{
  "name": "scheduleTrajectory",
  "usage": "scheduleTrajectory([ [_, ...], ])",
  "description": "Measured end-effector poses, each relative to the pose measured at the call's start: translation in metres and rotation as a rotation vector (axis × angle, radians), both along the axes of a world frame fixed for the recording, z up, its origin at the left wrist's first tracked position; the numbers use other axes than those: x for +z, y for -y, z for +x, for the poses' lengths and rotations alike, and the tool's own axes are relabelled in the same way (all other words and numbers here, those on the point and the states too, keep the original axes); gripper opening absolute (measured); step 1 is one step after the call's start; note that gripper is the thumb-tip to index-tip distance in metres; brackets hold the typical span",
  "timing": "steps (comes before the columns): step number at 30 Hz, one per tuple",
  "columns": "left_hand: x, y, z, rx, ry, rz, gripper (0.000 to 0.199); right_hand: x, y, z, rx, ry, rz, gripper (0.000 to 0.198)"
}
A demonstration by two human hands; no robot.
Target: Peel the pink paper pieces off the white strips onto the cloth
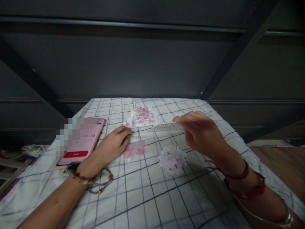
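My right hand (202, 133) is closed in a pinch on one end of a thin, see-through strip (164, 126), which looks like clear plastic. The strip reaches leftward just above the cloth. My left hand (115, 141) rests on the cloth with its fingers curled together; whatever is between them, if anything, is hidden. Beyond the fingertips lies a heap of small white and red paper pieces (144, 117). A flat patch of pale pink, filmy pieces (134, 150) is beside my left hand. Nearer to me, a second pile of white scraps (172, 160) has a few red marks.
A pink-edged phone (81, 140) with a lit screen lies under and left of my left wrist. The checked white cloth (133, 197) covers the table. A dark grey panel wall (143, 60) stands behind it. Wooden floor (276, 162) shows at right.
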State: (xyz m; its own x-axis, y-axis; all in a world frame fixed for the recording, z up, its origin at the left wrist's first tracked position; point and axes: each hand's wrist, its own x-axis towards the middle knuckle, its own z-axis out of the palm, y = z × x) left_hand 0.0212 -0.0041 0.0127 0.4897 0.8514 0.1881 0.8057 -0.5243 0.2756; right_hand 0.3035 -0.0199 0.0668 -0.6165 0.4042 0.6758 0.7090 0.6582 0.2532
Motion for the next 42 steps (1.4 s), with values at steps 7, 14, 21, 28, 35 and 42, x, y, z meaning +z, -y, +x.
scheduleTrajectory([
  [7,0.001,0.000,0.000,0.006,0.008,-0.019,0.038,0.000,0.006,-0.007,0.111,-0.026,-0.003,0.036],
  [14,-0.001,0.000,-0.001,0.002,0.011,0.000,0.036,0.003,-0.002,0.011,-0.241,-0.018,-0.006,0.031],
  [21,-0.002,-0.001,-0.002,-0.008,0.015,0.004,0.037,0.001,-0.005,0.013,-0.339,0.016,-0.065,0.032],
  [28,-0.002,-0.001,-0.001,-0.009,0.019,-0.002,0.037,-0.001,-0.005,0.008,-0.292,0.046,-0.056,0.033],
  [35,-0.001,-0.001,-0.002,-0.009,0.028,0.003,0.036,0.001,-0.004,0.011,-0.198,-0.002,-0.073,0.030],
  [42,0.001,0.000,0.000,-0.009,0.018,-0.004,0.036,0.000,-0.005,0.007,-0.172,0.040,-0.125,0.034],
])
